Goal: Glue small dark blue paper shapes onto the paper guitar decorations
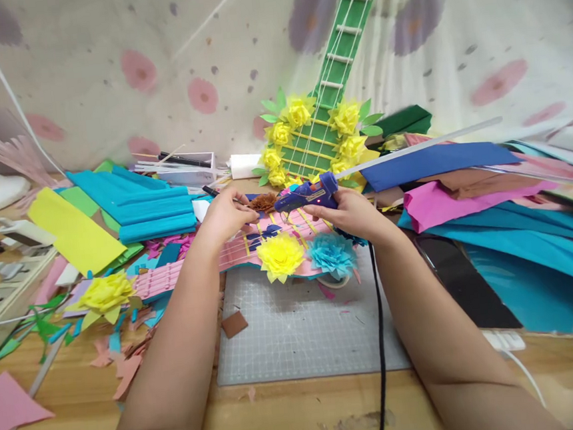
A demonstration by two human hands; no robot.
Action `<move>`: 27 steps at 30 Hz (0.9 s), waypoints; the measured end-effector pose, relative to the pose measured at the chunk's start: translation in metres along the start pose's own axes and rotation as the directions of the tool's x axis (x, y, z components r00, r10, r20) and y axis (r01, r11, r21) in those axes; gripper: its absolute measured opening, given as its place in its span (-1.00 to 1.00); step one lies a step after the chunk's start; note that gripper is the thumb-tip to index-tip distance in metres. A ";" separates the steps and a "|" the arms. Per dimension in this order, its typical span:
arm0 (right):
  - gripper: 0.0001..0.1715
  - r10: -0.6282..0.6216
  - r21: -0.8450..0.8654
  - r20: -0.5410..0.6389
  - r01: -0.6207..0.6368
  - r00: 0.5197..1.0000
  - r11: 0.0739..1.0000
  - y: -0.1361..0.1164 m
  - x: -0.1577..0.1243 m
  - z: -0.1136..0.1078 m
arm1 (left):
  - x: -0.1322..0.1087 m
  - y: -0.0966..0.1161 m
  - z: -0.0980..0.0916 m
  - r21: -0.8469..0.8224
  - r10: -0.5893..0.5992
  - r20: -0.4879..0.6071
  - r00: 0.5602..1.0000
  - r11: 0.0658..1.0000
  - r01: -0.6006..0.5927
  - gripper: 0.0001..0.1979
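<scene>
My right hand (355,214) grips a blue hot glue gun (301,197), a long glue stick (421,144) jutting from its back and a black cord (380,340) hanging down. The nozzle points left at a brown paper flower (264,202), whose edge my left hand (229,214) pinches. Beneath both hands lies a pink paper guitar (234,252) with its neck to the left. A yellow paper flower (281,257) and a blue paper flower (332,255) sit along its near edge. Whether the brown flower touches the guitar, I cannot tell.
A grey cutting mat (297,338) carries a brown paper square (234,324). Behind stands a green paper guitar (339,70) ringed with yellow flowers. Blue crepe paper (140,204) and scraps lie left, near a power strip (7,293). A phone (465,279) rests at right.
</scene>
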State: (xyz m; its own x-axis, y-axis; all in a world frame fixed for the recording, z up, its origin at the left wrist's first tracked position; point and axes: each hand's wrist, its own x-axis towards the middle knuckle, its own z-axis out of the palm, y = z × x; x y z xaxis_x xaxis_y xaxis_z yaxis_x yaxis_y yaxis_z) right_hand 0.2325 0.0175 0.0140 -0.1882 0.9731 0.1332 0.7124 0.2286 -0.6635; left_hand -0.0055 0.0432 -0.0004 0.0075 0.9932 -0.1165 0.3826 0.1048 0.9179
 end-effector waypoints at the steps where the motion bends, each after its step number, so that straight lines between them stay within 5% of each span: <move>1: -0.50 0.001 -0.018 0.002 -0.001 1.000 1.000 0.000 0.001 0.001 | -0.001 0.001 0.000 -0.011 -0.020 0.000 1.000 1.000 0.020 -0.67; 27: -0.62 -0.075 -0.118 0.026 0.078 0.997 0.990 0.000 0.005 0.011 | -0.007 0.010 -0.001 -0.057 -0.083 0.026 0.996 0.995 0.084 -0.67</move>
State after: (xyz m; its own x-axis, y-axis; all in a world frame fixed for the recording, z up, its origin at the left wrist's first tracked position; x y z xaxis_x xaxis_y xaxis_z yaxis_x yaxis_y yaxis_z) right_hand 0.2245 0.0219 0.0064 -0.2585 0.9520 0.1639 0.7704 0.3055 -0.5596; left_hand -0.0032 0.0377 0.0098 -0.0005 0.9794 -0.2020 0.3285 0.1910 0.9250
